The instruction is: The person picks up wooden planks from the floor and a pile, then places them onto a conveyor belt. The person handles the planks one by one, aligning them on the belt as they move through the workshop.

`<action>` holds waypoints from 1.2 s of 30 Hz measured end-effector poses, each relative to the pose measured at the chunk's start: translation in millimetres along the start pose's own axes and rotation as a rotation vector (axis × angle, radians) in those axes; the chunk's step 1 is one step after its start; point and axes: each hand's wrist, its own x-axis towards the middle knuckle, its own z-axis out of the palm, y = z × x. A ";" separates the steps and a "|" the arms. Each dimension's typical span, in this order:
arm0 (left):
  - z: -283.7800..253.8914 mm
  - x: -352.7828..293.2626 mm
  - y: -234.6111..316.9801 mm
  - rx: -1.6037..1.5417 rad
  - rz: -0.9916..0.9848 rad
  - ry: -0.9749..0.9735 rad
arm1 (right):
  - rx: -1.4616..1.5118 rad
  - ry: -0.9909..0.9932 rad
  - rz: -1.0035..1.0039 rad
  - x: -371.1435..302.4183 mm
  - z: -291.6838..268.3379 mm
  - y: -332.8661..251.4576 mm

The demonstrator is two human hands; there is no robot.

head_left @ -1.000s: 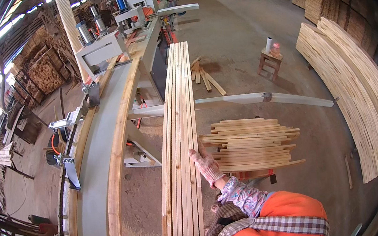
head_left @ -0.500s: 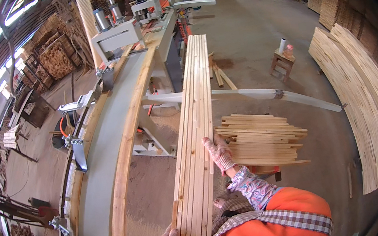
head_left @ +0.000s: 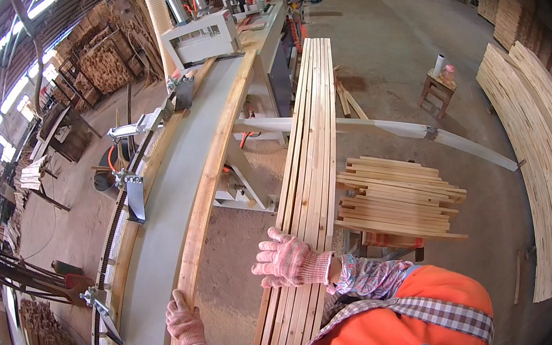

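Strips [head_left: 312,133] gathered side by side now, far ends nearly even, right of the rail [head_left: 217,180], the right hand [head_left: 290,260] flat across them with fingers spread, the left hand [head_left: 184,322] on that rail, grip impossible to tell, what remains not showing.

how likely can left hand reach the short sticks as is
Probably not: the left hand is at the wooden rail, and the long sticks and right hand lie between it and the short sticks.
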 end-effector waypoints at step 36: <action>-133.4 -90.7 64.3 -0.125 0.388 -0.357 | 0.105 0.488 0.006 -5.6 27.3 12.6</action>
